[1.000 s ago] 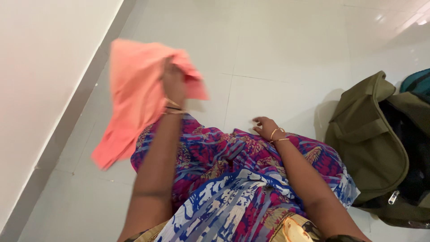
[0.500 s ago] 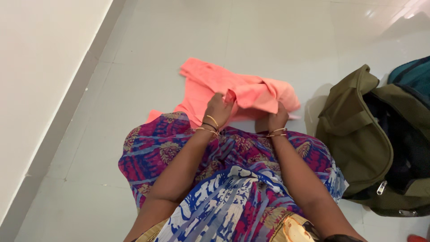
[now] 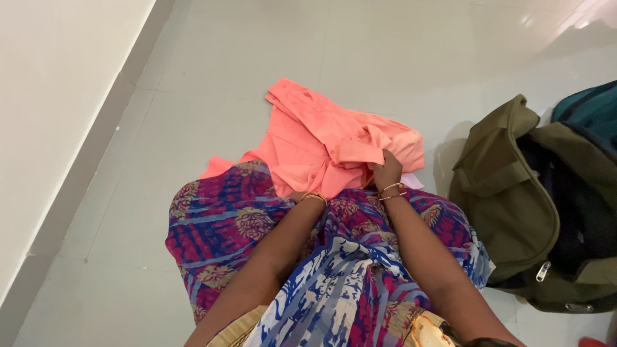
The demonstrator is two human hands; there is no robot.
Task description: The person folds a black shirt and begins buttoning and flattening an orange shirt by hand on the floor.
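Where the pale tiled floor (image 3: 385, 58) meets the person's patterned purple and blue skirt (image 3: 244, 225), a coral-pink shirt (image 3: 315, 138) lies crumpled, its near edge resting on the skirt's hem and the rest spread on the tiles. Right hand (image 3: 386, 170): fingers curled around a bunched fold of the shirt at its right side, grasping the cloth; thin gold bangles (image 3: 392, 191) at the wrist. Left hand (image 3: 299, 195): mostly hidden behind the skirt's edge and its own wrist, lying at the shirt's lower edge just beside a line of small buttons; fingers not visible, so cannot tell whether they grip or lie loose. Another bangle shows at that wrist. To the right, near the shirt but apart from it, an olive-green bag (image 3: 514, 186) sits open on the floor, with a teal bag (image 3: 588, 112) behind it. A cream wall (image 3: 58, 96) runs along the left.
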